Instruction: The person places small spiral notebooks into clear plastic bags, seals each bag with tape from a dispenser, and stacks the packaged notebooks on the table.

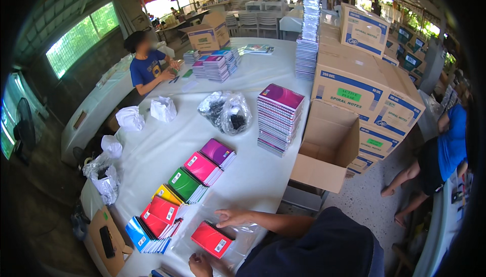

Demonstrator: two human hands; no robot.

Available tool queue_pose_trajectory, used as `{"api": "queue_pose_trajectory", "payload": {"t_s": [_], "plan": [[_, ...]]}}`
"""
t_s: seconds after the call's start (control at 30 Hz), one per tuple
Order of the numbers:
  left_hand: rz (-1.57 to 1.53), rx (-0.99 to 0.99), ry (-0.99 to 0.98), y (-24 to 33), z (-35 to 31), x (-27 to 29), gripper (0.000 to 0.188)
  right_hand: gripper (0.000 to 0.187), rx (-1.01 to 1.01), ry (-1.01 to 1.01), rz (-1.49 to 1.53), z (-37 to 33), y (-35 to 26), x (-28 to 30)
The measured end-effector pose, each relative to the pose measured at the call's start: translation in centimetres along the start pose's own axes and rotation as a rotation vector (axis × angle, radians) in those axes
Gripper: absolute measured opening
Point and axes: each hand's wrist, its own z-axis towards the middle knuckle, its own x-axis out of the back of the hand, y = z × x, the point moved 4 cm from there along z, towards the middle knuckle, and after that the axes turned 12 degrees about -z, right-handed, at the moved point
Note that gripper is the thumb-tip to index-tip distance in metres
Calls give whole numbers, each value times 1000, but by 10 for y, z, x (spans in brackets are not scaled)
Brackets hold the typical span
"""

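"From the head camera, where's the loose red notebook (212,239)?"

"Just right of the near end of the notebook row (186,185), flat on clear plastic (246,237). It lies between both hands, likely so either can reach it."

"How are they held?"

"The right hand (232,218), right of the row, has its fingers apart, just beside the notebook's far edge. The left hand (201,265), nearer the wearer than the row, is partly cut off, so I can't tell whether it grips anything."

"Why group the row by colour?"

"Probably to keep each colour separate."

"And beyond it?"

"Farther right, a tall purple-topped stack (280,120), squared up, presumably for steadiness."
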Motion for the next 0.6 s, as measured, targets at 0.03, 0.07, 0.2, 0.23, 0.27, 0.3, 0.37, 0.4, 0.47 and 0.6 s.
{"api": "queue_pose_trajectory", "payload": {"t_s": [0.03, 0.07, 0.2, 0.23, 0.27, 0.3, 0.37, 0.4, 0.47, 0.6], "plan": [[19, 10, -26, 0, 2, -1, 47, 93, 10, 8, -9, 0, 1, 0], [39, 20, -52, 0, 5, -4, 49, 92, 21, 15, -19, 1, 2, -1], [86, -76, -91, 9, 11, -5, 53, 89, 95, -2, 80, 8, 4, -7], [119, -114, -58, 4, 12, -4, 54, 85, 106, -10, 76, 10, 3, -9], [153, -150, -24, -6, 12, -4, 56, 82, 118, -21, 73, 12, 3, -11], [188, -185, 13, -18, 12, -3, 58, 79, 131, -35, 68, 15, 0, -14], [116, -256, -8, -27, 15, -23, 63, 73, 373, 112, 89, 36, 51, -8], [82, -290, -18, -28, 17, -31, 65, 71, 495, 183, 96, 42, 72, -4], [-20, -245, 21, -29, 12, -25, 69, 70, 418, 92, 362, 44, 82, -7], [-246, -113, 121, -33, -4, -18, 77, 68, 190, 17, 588, 28, 59, -8]]}}
